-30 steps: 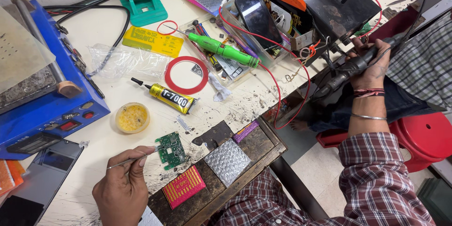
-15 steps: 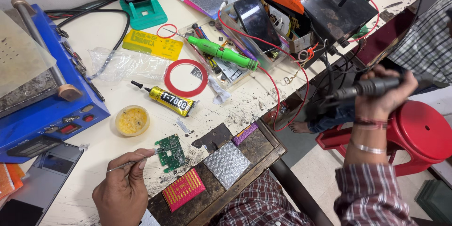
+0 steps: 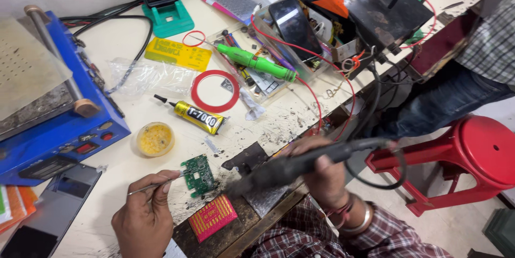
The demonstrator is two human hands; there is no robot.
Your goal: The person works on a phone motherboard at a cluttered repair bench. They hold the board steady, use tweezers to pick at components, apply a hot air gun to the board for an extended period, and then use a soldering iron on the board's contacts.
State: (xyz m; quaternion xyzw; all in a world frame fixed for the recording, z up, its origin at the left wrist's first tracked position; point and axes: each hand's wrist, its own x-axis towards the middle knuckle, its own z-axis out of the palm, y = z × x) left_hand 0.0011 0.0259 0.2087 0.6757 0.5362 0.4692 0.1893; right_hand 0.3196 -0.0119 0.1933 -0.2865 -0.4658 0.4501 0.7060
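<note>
Green circuit board point(image 3: 197, 175) beside a pink-and-yellow patterned pad point(image 3: 213, 217), yellow round tin point(image 3: 155, 139) nearby, red tape ring point(image 3: 215, 91) beyond, red stool point(image 3: 472, 156) far off.

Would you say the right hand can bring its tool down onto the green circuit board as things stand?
Probably yes: the right hand holds the black tool with its tip close beside the green circuit board, nothing lying between; the left hand steadies the board with tweezers.

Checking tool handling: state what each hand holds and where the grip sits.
Left hand pinches tweezers near their rear end. Right hand wraps the black corded hand tool mid-handle.
</note>
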